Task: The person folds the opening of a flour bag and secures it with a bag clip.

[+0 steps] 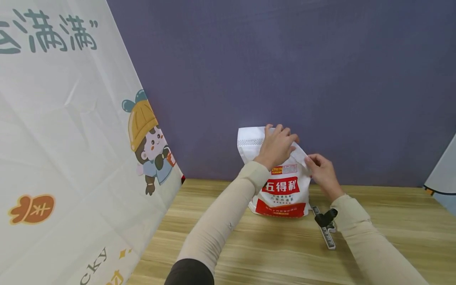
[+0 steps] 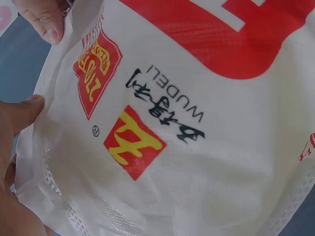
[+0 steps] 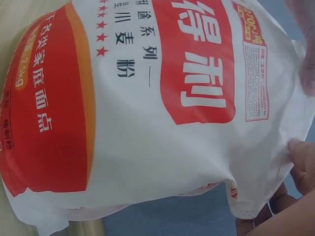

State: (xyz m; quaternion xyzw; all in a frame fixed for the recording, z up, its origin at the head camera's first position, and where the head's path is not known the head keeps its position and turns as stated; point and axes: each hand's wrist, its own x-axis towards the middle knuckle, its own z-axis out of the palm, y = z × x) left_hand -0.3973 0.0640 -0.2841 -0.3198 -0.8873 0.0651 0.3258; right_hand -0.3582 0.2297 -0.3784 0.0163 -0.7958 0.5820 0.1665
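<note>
one flour bag [image 1: 281, 186] standing on table [image 1: 270, 245], contents hidden | left hand [image 1: 276, 145], right hand [image 1: 322, 172] fingers pinching its folded top | one black clip [image 1: 325, 225] lying beside bag

Light is bright, soft and even in all three views, with only faint shadows under the sleeves on the wooden surface [image 1: 285, 245] and no hard glare. The head view is sharp, though its wide lens bends the banner [image 1: 64, 158] at the left edge. Both wrist views sit so close to the bag [image 2: 197, 147] that fingers [image 3: 302, 152] at the edges blur and the print looks slightly soft.
</note>
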